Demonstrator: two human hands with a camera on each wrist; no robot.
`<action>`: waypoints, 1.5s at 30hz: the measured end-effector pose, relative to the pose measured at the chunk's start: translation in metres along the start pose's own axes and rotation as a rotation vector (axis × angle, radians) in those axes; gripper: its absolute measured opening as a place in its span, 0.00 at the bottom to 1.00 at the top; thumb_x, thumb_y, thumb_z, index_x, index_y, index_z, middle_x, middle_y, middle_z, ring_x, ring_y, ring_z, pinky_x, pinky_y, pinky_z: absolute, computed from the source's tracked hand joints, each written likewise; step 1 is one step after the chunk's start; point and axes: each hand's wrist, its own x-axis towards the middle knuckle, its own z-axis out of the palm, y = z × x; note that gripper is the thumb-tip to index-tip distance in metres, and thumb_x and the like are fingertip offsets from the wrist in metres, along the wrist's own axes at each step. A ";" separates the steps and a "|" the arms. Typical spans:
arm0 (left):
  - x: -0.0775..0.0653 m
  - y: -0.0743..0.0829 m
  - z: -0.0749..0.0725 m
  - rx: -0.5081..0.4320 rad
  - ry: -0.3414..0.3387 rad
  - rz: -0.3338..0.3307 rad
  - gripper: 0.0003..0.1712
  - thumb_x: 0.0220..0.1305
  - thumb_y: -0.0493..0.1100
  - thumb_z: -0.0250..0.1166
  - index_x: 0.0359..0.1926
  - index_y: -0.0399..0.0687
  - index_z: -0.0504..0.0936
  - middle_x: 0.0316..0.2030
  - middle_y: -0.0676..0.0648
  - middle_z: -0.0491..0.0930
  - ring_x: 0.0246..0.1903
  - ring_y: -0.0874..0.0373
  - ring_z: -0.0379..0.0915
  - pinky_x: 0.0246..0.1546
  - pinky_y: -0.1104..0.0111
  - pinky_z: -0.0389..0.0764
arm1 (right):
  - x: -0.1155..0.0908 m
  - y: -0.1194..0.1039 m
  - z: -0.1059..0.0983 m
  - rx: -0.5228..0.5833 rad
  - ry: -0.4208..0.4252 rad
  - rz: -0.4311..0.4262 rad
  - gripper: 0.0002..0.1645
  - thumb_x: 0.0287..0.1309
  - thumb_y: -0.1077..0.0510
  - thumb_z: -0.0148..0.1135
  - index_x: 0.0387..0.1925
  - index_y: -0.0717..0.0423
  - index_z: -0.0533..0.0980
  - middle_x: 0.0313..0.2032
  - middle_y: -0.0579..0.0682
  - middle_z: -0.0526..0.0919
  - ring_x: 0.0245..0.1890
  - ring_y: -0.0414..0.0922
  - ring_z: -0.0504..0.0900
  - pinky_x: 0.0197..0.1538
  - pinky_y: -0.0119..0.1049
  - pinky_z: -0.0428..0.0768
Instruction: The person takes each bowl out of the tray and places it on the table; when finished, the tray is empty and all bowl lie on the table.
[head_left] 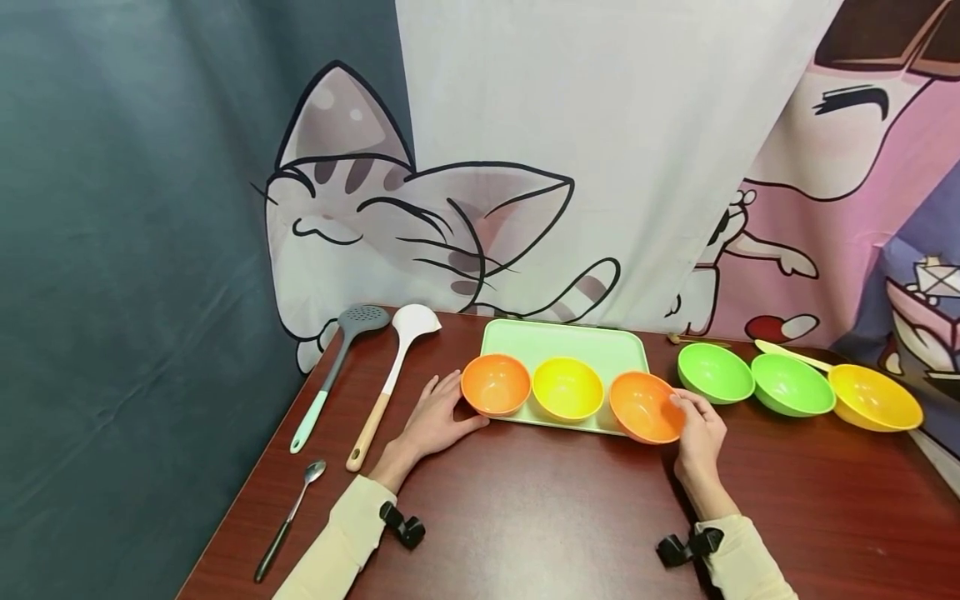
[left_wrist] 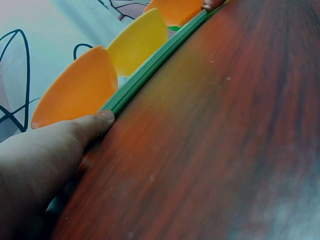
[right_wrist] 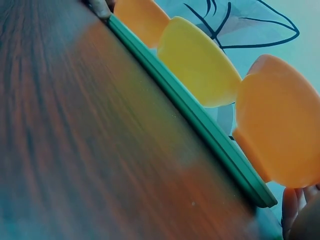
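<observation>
A light green tray [head_left: 562, 335] lies at the back of the table, with an orange bowl [head_left: 495, 387] at its left and a yellow bowl [head_left: 567, 390] in its middle. My left hand [head_left: 437, 423] is beside the left orange bowl, fingers spread and thumb [left_wrist: 95, 122] touching the tray's front left corner. At the tray's right end, my right hand [head_left: 701, 435] pinches a second orange bowl [head_left: 641, 408] by its right side, thumb at the rim. That bowl tilts slightly and overlaps the tray's front right corner. In the right wrist view, fingers show below the bowl.
Two green bowls [head_left: 716, 373] and a larger yellow bowl [head_left: 876, 398] stand right of the tray, a pale-handled utensil [head_left: 791, 355] behind them. At left lie a grey slotted skimmer [head_left: 341, 367], a white ladle [head_left: 397, 367] and a spoon [head_left: 292, 512]. A printed curtain [head_left: 480, 100] hangs behind.
</observation>
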 end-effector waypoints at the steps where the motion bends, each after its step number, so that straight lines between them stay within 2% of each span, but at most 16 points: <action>1: 0.000 0.000 0.000 -0.004 0.004 0.003 0.49 0.59 0.68 0.66 0.74 0.49 0.65 0.72 0.46 0.66 0.76 0.48 0.54 0.76 0.44 0.47 | 0.000 0.000 -0.001 -0.001 0.000 0.000 0.08 0.61 0.65 0.63 0.32 0.53 0.87 0.27 0.36 0.85 0.32 0.35 0.79 0.34 0.21 0.78; 15: 0.000 0.001 -0.003 0.020 -0.009 -0.008 0.50 0.59 0.70 0.64 0.75 0.51 0.64 0.73 0.47 0.65 0.76 0.49 0.53 0.76 0.45 0.47 | 0.003 -0.008 -0.020 0.165 0.004 0.045 0.13 0.60 0.69 0.60 0.27 0.53 0.85 0.25 0.40 0.86 0.28 0.35 0.81 0.33 0.22 0.80; 23: 0.000 0.000 -0.004 0.016 -0.001 -0.012 0.49 0.59 0.69 0.65 0.74 0.50 0.64 0.73 0.47 0.65 0.76 0.49 0.53 0.77 0.46 0.46 | 0.007 -0.015 -0.039 0.182 0.045 0.074 0.11 0.60 0.69 0.61 0.27 0.55 0.86 0.26 0.41 0.85 0.31 0.37 0.80 0.33 0.23 0.80; 36: -0.002 0.000 -0.003 0.002 -0.003 -0.008 0.48 0.60 0.68 0.66 0.74 0.50 0.65 0.73 0.47 0.65 0.76 0.48 0.53 0.77 0.46 0.46 | 0.014 -0.023 -0.081 0.198 0.153 0.030 0.09 0.58 0.70 0.62 0.28 0.61 0.86 0.23 0.41 0.86 0.29 0.36 0.80 0.33 0.22 0.79; 45: -0.003 0.002 -0.003 -0.007 0.008 0.001 0.48 0.59 0.68 0.66 0.74 0.50 0.65 0.73 0.47 0.66 0.76 0.47 0.54 0.76 0.45 0.47 | 0.025 -0.035 -0.110 0.337 0.210 0.082 0.08 0.57 0.71 0.63 0.26 0.63 0.85 0.22 0.46 0.86 0.26 0.38 0.83 0.30 0.25 0.81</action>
